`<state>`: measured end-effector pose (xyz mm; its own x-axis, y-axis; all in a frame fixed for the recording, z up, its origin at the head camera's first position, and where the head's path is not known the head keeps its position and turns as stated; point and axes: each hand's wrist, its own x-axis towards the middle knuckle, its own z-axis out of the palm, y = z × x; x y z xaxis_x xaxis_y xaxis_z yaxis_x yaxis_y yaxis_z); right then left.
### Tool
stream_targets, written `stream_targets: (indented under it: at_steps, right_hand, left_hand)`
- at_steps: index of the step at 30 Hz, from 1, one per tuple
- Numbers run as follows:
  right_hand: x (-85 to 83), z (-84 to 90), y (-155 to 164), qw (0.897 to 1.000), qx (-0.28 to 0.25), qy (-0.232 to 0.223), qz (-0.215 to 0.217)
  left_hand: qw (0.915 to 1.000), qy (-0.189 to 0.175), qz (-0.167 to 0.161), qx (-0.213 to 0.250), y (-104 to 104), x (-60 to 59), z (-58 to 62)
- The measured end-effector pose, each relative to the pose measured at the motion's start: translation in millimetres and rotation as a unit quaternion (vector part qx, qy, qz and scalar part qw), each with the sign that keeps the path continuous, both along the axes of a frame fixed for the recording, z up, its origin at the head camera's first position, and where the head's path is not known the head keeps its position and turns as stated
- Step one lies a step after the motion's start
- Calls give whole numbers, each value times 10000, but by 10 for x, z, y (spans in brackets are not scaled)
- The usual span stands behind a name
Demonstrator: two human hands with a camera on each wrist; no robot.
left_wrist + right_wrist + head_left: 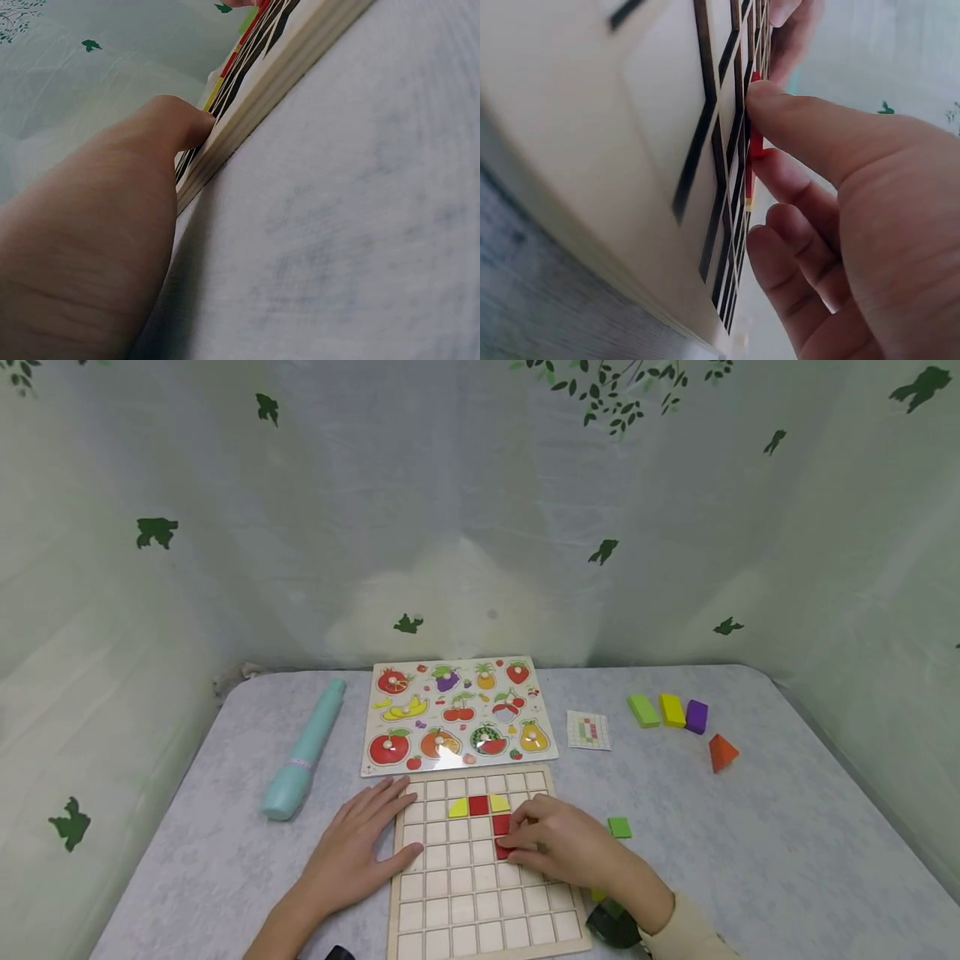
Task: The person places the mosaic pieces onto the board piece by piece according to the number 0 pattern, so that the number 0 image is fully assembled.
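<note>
A wooden grid board point(462, 908) lies near the front of the table. My left hand point(358, 843) rests along its left edge, fingers stretched out and thumb on the rim. My right hand point(558, 843) pinches a red square tile point(757, 142) between thumb and index finger, low over the grid's right half. In one upper row, a red tile point(477, 806) sits between a yellow rounded piece point(458, 808) on its left and another yellow piece point(498, 803) on its right. Below that right yellow piece lies another red tile point(501, 824), beside my fingertips.
Behind the board lies a fruit puzzle point(461, 718), with a small pattern card point(588, 730) to its right. A teal folded umbrella point(303, 756) is at left. Green point(643, 711), yellow point(672, 711), purple point(697, 717) and orange point(722, 752) blocks stand at right. A green tile point(619, 827) lies beyond my right wrist.
</note>
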<state>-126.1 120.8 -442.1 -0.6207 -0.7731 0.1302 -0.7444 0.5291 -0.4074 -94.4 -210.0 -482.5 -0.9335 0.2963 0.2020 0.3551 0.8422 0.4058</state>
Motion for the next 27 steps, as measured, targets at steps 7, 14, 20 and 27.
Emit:
stream_targets:
  at_steps: [7,14,20,27]
  right_hand:
    - [6,-15,1,9998,-9,182,93]
    - [28,42,60,9999,101,-101,-31]
    - [28,125,275,9981,79,-455,-410]
    - [41,138,574,9923,244,-860,-855]
  left_hand:
    - [9999,-54,29,-84,6,-3,18]
    - [10000,-88,25,-28,9,0,24]
    - [10000,-52,1,-10,25,-10,7]
    - [10000,-43,3,-26,14,-13,0]
